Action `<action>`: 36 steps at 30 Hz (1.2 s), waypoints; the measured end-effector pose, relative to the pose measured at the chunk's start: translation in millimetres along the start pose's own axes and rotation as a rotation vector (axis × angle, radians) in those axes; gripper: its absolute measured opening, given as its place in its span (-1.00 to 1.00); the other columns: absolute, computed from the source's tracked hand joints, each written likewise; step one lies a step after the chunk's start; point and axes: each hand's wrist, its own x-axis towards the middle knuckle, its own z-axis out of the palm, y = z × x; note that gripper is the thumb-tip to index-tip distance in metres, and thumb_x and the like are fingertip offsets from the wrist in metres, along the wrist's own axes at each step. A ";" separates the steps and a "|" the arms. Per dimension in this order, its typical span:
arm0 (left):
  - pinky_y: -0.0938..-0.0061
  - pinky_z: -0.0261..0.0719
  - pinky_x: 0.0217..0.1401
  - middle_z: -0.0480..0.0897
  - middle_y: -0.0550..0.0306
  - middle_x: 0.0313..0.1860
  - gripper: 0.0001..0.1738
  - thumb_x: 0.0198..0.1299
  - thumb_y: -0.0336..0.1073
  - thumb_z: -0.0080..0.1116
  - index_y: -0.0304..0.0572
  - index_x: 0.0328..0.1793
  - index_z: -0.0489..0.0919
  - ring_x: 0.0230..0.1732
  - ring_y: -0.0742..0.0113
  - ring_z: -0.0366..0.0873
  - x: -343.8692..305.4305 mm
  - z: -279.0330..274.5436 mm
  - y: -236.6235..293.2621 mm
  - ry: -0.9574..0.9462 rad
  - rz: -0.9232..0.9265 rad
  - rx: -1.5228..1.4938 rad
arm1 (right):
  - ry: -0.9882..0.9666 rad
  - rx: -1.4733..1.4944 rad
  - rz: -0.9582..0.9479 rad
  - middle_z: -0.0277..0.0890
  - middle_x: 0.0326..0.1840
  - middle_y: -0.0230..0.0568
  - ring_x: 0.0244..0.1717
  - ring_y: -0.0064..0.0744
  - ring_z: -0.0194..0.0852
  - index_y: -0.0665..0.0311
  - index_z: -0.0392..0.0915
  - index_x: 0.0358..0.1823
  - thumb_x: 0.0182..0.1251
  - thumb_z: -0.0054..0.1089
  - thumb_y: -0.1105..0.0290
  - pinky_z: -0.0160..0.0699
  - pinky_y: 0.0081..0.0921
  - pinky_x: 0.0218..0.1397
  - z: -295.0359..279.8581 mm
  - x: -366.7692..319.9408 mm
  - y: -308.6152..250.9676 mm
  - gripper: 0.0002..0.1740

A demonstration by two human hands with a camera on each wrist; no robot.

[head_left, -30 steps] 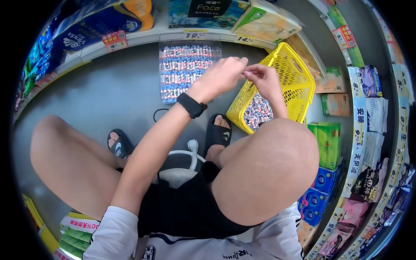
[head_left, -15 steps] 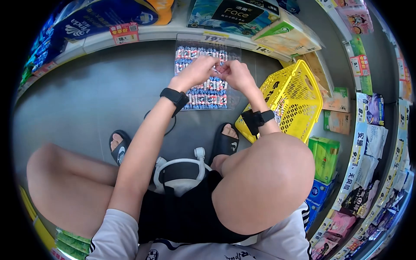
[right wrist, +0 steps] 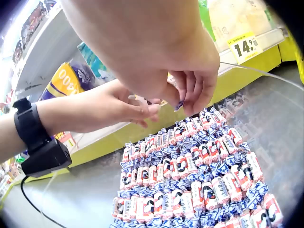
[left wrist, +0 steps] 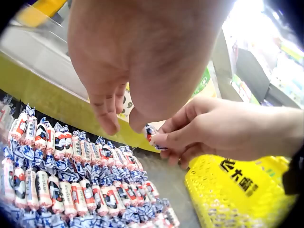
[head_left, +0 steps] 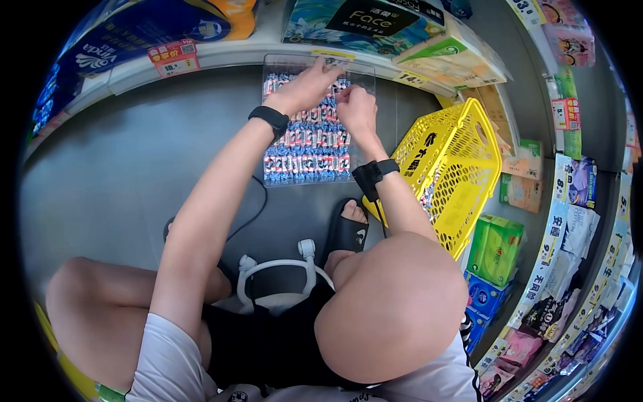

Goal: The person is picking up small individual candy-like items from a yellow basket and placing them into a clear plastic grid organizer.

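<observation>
Right hand (head_left: pixel 358 110) is over the right side of the clear box (head_left: pixel 288 63), fingers curled in, pinching one wrapped candy (left wrist: pixel 150 134) at the fingertips, above the box's far end. Left hand (head_left: pixel 311 87) is over the box's far end, fingers loosely extended, nothing seen in grip; can't tell if its thumb touches that candy. Candy rows (head_left: pixel 308 137) lie inside the box under both hands, yellow basket (head_left: pixel 442 134) to its right.

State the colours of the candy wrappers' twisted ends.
Blue and white; the twisted ends show best in the right wrist view.
</observation>
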 end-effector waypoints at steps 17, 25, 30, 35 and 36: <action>0.19 0.69 0.40 0.44 0.11 0.64 -0.38 0.15 -0.53 0.29 -0.28 0.42 0.60 0.54 0.02 0.47 23.4 35.2 5.3 -0.215 -0.030 0.233 | 0.154 -0.453 0.011 0.82 -0.19 0.03 -0.15 0.07 0.88 0.24 0.79 -0.20 0.38 0.32 0.44 0.89 -0.12 -0.16 30.6 23.7 5.4 -0.90; 0.18 0.69 0.37 0.43 0.13 0.65 -0.49 0.20 -0.49 0.27 -0.25 0.34 0.66 0.53 0.07 0.49 16.0 41.2 -9.9 -0.235 0.069 0.378 | 0.104 -0.444 0.013 0.81 -0.19 -0.01 -0.15 0.07 0.87 0.26 0.76 -0.26 0.37 0.28 0.48 0.88 -0.12 -0.18 45.7 22.3 13.0 -0.91; 0.15 0.60 0.45 0.41 0.15 0.67 -0.42 0.22 -0.48 0.27 -0.17 0.42 0.63 0.59 0.09 0.42 13.6 43.0 -3.6 -0.238 0.046 0.414 | 0.122 -0.380 0.004 0.78 -0.16 0.06 -0.18 0.09 0.87 0.34 0.72 -0.19 0.33 0.31 0.48 0.88 -0.13 -0.19 50.0 11.7 18.7 -0.90; 0.12 0.51 0.50 0.36 0.16 0.69 -0.29 0.23 -0.48 0.26 -0.02 0.57 0.53 0.62 0.11 0.36 11.8 41.8 -2.9 -0.230 0.052 0.401 | 0.179 -0.374 0.014 0.75 -0.12 0.10 -0.20 0.10 0.86 0.40 0.65 -0.08 0.33 0.33 0.46 0.89 -0.11 -0.20 52.9 7.8 17.0 -0.80; 0.12 0.51 0.50 0.36 0.16 0.69 -0.29 0.23 -0.48 0.26 -0.02 0.57 0.53 0.62 0.11 0.36 12.8 42.3 -3.1 -0.229 0.054 0.401 | 0.168 -0.361 0.027 0.75 -0.11 0.11 -0.19 0.11 0.86 0.41 0.64 -0.06 0.34 0.32 0.46 0.89 -0.10 -0.19 52.9 7.7 16.7 -0.79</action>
